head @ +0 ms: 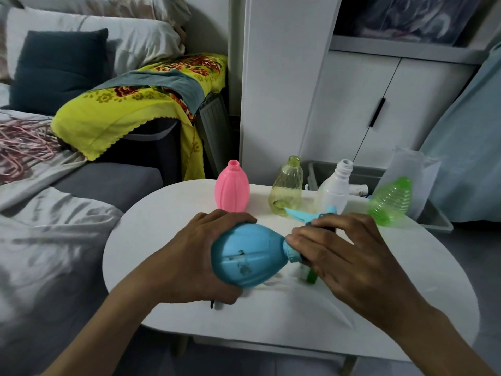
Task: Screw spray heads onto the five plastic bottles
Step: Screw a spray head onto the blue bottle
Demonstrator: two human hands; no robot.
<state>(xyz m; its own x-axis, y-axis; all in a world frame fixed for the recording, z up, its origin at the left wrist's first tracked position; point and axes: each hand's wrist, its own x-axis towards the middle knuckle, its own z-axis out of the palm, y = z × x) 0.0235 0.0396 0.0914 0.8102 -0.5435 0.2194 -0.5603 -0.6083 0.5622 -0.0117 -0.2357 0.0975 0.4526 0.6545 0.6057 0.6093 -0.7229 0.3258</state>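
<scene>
So the white oval table (pixel 271 316) carries it all: pink (pixel 232 187), yellow-clear (pixel 288 187), white (pixel 334 187) and green ribbed plastic bottles (pixel 391 202) wait uncapped at twelve to two o'clock. Dead centre, the left hand (pixel 189 256) grips the round blue plastic bottle (pixel 249 257) tipped sideways, probably to steady it, while the right hand (pixel 349 256) pinches a dark spray head (pixel 320 229) at its neck.

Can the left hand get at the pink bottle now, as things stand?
Probably not at once. The left hand grips the blue bottle, so it is busy. The pink bottle stands upright just beyond it on the table, with nothing between them; once the blue bottle is put down, the way looks free.
</scene>
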